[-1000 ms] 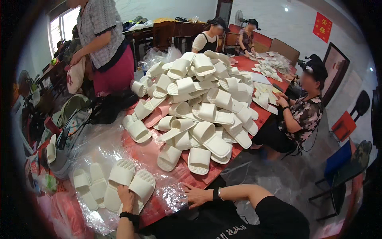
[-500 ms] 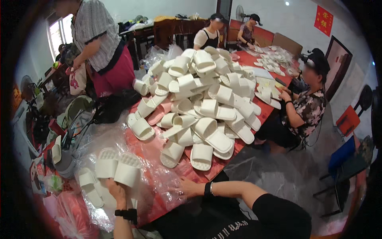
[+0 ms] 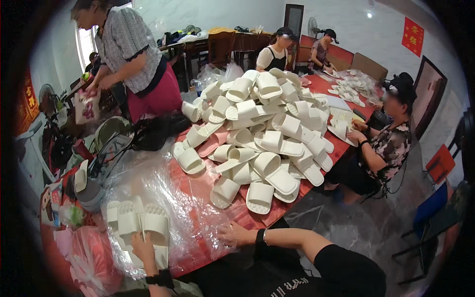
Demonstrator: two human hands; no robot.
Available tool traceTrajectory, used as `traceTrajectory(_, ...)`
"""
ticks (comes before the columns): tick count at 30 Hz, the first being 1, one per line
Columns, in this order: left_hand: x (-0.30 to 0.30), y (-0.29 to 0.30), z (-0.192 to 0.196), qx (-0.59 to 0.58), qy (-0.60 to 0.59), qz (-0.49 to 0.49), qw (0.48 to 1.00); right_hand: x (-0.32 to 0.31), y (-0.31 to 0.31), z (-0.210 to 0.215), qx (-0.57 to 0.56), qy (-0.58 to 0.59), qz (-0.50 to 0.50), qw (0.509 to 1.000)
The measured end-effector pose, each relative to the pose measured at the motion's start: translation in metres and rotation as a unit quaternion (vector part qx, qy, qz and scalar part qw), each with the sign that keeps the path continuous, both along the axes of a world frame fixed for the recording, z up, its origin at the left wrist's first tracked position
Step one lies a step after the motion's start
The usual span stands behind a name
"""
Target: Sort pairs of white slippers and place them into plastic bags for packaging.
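At the near left, my left hand [image 3: 144,248] grips a pair of white slippers [image 3: 157,223] where their inner edges meet; its fingertips are partly hidden by them. The pair lies beside another white slipper [image 3: 113,213], partly covered by it, on clear plastic film [image 3: 185,203]. My right hand [image 3: 236,234] rests with fingers spread on the film near the table's front edge and holds nothing. Beyond both hands rises a large heap of white slippers [image 3: 269,168]. One pink slipper [image 3: 213,143] shows on the heap's left side.
The red table [image 3: 193,183] runs to the far right, where a co-worker [image 3: 386,143] handles slippers and two others sit. Another person [image 3: 131,59] stands at the far left with a cloth bag. A pink plastic bag [image 3: 91,257] and a grey cap [image 3: 91,195] flank my left side.
My left hand has lowered the pair of slippers, turned them straighter and laid them nearer the other slipper. My right hand stays on the film. The whole view has shifted slightly.
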State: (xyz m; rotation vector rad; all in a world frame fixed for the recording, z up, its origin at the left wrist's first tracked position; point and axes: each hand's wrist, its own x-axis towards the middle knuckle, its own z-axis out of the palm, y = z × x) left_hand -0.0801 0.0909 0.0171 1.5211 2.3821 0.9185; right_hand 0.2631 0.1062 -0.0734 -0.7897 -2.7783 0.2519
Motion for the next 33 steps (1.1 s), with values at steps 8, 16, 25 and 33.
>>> traceTrajectory(8,0.152,-0.023,-0.002,0.059,0.006,-0.434,0.899,-0.024,0.000,0.037,-0.042,0.186,0.071,0.979)
traceTrajectory(16,0.141,-0.024,-0.033,-0.058,-0.263,-0.194,0.943,-0.025,-0.004,0.062,-0.004,0.186,0.074,0.980)
traceTrajectory(25,0.107,-0.029,-0.056,0.097,-0.788,0.041,0.606,-0.024,-0.003,0.045,-0.014,-0.031,-0.012,0.999)
traceTrajectory(33,0.096,-0.048,-0.078,0.050,-0.838,0.072,0.538,-0.021,0.013,0.034,-0.050,0.009,-0.034,0.998)
